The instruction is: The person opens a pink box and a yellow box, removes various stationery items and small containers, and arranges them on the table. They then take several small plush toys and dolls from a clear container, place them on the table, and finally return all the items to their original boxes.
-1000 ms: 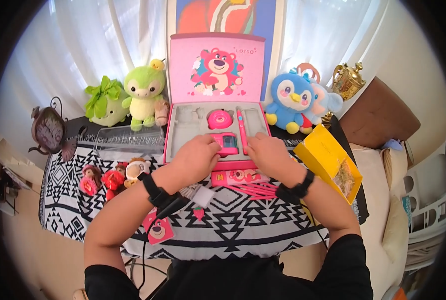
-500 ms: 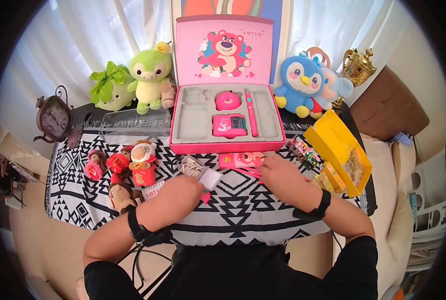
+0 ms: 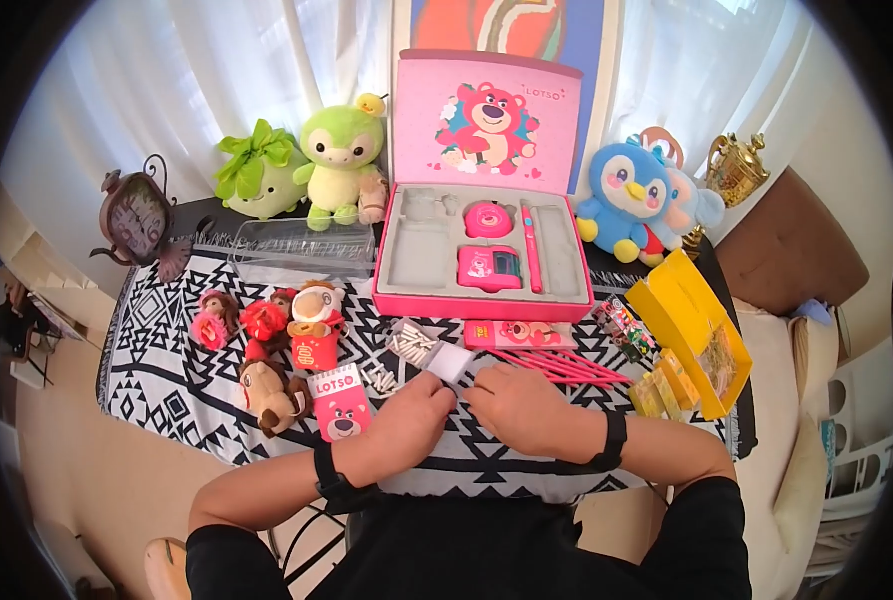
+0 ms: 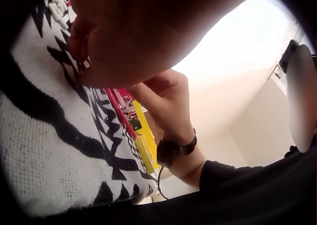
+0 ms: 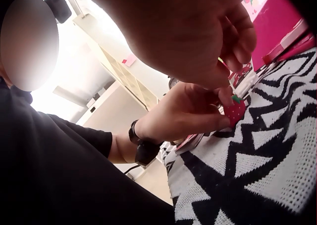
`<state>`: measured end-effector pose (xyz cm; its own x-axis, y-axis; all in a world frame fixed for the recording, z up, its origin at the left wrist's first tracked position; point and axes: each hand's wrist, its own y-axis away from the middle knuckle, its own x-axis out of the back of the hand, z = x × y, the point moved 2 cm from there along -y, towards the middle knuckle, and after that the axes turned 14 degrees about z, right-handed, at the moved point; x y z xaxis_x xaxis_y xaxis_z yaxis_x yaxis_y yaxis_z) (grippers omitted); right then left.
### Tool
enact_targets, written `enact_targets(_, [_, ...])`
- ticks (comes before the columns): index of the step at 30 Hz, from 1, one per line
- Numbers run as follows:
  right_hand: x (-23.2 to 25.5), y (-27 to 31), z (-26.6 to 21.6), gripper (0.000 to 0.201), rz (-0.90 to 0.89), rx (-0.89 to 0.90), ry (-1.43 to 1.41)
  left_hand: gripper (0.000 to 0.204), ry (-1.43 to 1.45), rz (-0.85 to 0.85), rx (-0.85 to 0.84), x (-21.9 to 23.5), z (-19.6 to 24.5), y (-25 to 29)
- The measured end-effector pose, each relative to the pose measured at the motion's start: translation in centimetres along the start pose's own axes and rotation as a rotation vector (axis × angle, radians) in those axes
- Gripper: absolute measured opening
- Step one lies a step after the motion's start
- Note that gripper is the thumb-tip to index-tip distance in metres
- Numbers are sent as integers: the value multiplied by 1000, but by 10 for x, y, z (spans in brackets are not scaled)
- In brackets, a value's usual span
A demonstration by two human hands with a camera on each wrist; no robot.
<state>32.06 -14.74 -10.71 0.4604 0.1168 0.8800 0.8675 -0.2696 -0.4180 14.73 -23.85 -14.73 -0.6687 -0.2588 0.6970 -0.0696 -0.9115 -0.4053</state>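
Note:
My left hand point(image 3: 417, 415) pinches a small red strawberry-shaped piece point(image 5: 235, 111) with a green top, low over the patterned cloth, between thumb and fingertips. Close beside it, my right hand point(image 3: 519, 408) has its fingers bent towards the left fingertips; I cannot tell whether they grip the strawberry too. In the head view both hands hide the piece. Just beyond them lie a white block point(image 3: 451, 363) and a clear box of short white sticks point(image 3: 412, 343), with several loose sticks point(image 3: 378, 379) spilled beside it.
Beyond the hands stands an open pink box point(image 3: 482, 305) holding a tape dispenser, a sharpener and a pen. Pink pencils point(image 3: 567, 368) lie before a pencil case point(image 3: 519, 335). A notepad point(image 3: 341, 408) and small plush toys point(image 3: 272, 392) are left, a yellow box point(image 3: 682, 318) right.
Both hands have drawn back from the pink box to the near cloth and come together. The strawberry piece, earlier lying on the cloth, is now in my left hand.

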Motion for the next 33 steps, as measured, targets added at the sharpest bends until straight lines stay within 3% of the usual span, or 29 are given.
enact_targets(6, [0, 6, -10, 20, -24, -103, -144, 19, 113, 36, 83, 5, 15, 7])
enact_targets(8, [2, 5, -9, 20, 172, -128, -311, 18, 175, 67, 101, 16, 21, 0])
enact_targets(10, [8, -8, 0, 19, 161, -192, -366, 18, 322, 74, 308, 22, 17, -9])
enact_targets(13, [20, -44, 22, 16, 207, -233, -375, 20, 419, 186, 314, 35, 5, -38])
enact_targets(15, [28, -80, 51, 12, 284, -263, -331, 27, 185, 223, 253, 57, 6, -62])
enact_targets(17, [28, -117, 95, 13, 326, -287, -222, 38, -98, 348, 68, 61, -7, -74])
enact_targets(18, [24, -134, 119, 15, 351, -312, -176, 38, -97, 354, 65, 58, -16, -75])
enact_targets(20, [8, -162, 168, 19, 418, -364, -177, 51, -376, 172, -3, 49, -31, -73])
enact_targets(22, [-10, -185, 207, 19, 405, -383, -120, 54, -427, 138, 19, 42, -35, -69])
enact_targets(24, [-22, -196, 224, 20, 388, -399, -66, 63, -458, 58, 78, 39, -35, -65])
enact_targets(26, [-35, -200, 235, 18, 248, -549, -201, 63, -452, 60, 84, 40, -35, -64])
enact_targets(33, [-44, -206, 239, 18, 172, -474, -109, 69, -451, 38, 96, 34, -37, -60])
